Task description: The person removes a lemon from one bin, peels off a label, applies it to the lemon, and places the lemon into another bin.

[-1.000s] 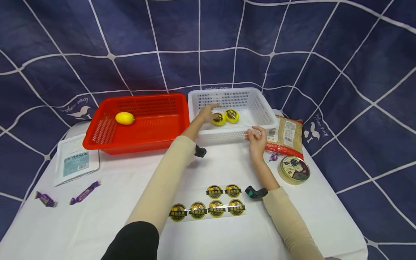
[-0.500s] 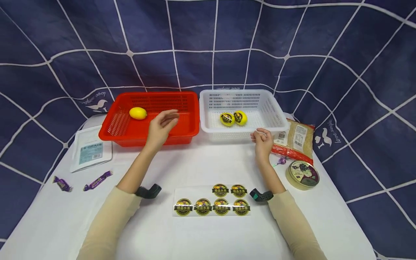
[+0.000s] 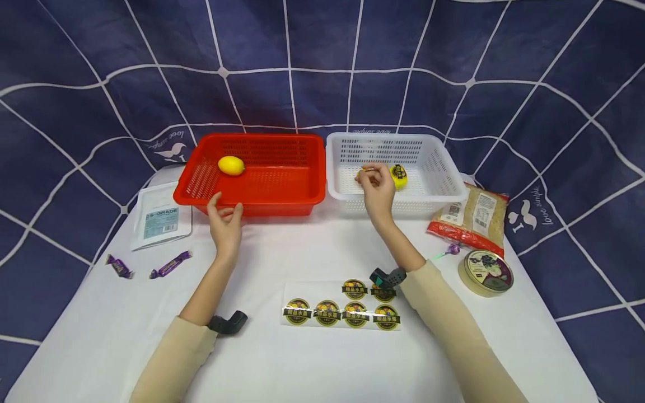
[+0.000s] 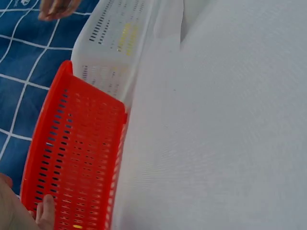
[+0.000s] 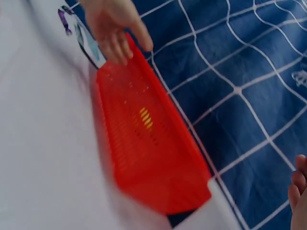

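My left hand [image 3: 225, 226] is at the front rim of the red basket [image 3: 282, 210], near its left corner. Its thumb and fingers are apart with nothing between them. Inside that basket lies a plain lemon [image 3: 231, 165]. Over the front rim of the white basket [image 3: 443, 193] is my right hand [image 3: 379, 193], fingers loosely bent and holding nothing. Beside it in the basket sits a lemon with a dark round sticker [image 3: 398, 177]; another lemon is mostly hidden behind the hand. The right wrist view shows my left hand [image 5: 112, 28] above the red basket's far end.
A sheet of round stickers [image 3: 327, 313] lies in front. To the left are a white pouch [image 3: 161, 218] and two purple candies [image 3: 171, 265]. On the right are a bag of grain [image 3: 473, 215], a lollipop [image 3: 453, 248] and a round tin [image 3: 486, 273].
My left hand has left the white basket and moved to the red basket's front left. My right hand has moved from the white basket's front wall up over its rim. The view has shifted.
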### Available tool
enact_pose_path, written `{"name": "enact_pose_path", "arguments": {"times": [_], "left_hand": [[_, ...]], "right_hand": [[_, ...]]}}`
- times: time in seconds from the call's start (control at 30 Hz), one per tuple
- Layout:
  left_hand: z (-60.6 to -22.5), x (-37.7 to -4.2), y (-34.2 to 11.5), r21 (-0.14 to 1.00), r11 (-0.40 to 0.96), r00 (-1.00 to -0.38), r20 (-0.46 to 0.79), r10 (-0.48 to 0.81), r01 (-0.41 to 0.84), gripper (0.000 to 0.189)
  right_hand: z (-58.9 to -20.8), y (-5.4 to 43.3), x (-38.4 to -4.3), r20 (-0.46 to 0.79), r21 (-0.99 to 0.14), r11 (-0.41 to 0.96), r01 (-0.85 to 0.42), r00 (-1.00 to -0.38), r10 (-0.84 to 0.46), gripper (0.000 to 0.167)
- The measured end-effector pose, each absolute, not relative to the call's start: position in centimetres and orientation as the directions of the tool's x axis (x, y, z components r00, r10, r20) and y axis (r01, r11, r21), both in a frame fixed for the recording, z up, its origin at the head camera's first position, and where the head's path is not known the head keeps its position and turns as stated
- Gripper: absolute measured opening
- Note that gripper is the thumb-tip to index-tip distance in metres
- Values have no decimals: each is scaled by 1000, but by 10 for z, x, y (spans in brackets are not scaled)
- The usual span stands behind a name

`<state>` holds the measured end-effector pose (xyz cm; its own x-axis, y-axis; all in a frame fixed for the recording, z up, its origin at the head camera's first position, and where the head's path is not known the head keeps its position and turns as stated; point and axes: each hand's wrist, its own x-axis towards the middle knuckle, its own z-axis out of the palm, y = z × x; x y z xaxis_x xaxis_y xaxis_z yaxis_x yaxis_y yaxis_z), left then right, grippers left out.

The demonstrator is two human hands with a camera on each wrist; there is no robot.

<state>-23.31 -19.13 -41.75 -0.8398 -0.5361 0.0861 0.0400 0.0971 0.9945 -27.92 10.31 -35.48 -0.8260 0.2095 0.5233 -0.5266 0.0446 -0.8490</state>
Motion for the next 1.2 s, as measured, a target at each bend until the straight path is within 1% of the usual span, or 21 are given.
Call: {"name": "enact_pose_path", "arguments": {"times": [0.1, 0.23, 0.33, 0.47, 0.57, 0.63, 0.77, 0.83, 0.9, 1.0, 1.2], "left_hand": [[-421, -242, -193, 996, -32, -828, 47, -559, 78, 52], [-430, -255, -200, 972, -167, -782, 25, -623, 164, 42], [-433, -261, -203, 946, -221, -759, 38, -650, 237, 36], [-431, -264, -205, 909, -305, -769, 27, -639, 285, 37], [-432, -263, -208, 892, -342, -776, 16, -630, 296, 37], [-434, -261, -210, 893, -339, -776, 19, -630, 296, 35], [-439, -257, -214, 896, -325, -781, 38, -623, 302, 32], [-441, -256, -215, 898, -315, -784, 52, -618, 308, 31], [-441, -254, -215, 893, -311, -786, 72, -614, 325, 32], [-440, -253, -216, 893, -293, -786, 100, -609, 341, 34], [-441, -250, -217, 902, -286, -793, 93, -602, 323, 32]], "right_hand": [[-334, 78, -293, 575, -818, 78, -570, -808, 128, 13], [-309, 45, -313, 608, -784, 144, -604, -794, -20, 13], [-301, 21, -343, 614, -748, 208, -630, -776, -145, 12], [-297, -14, -385, 588, -711, 268, -650, -759, -281, 14], [-294, -42, -403, 534, -696, 306, -650, -753, -385, 17], [-297, -61, -413, 474, -678, 346, -648, -746, -468, 21], [-309, -91, -427, 318, -555, 473, -684, -700, -640, 34], [-317, -102, -432, 237, -483, 519, -705, -676, -698, 41], [-323, -111, -437, 170, -441, 550, -709, -668, -725, 47], [-331, -120, -443, 112, -446, 575, -686, -680, -725, 52], [-344, -130, -450, 81, -494, 603, -627, -723, -686, 57]]}}
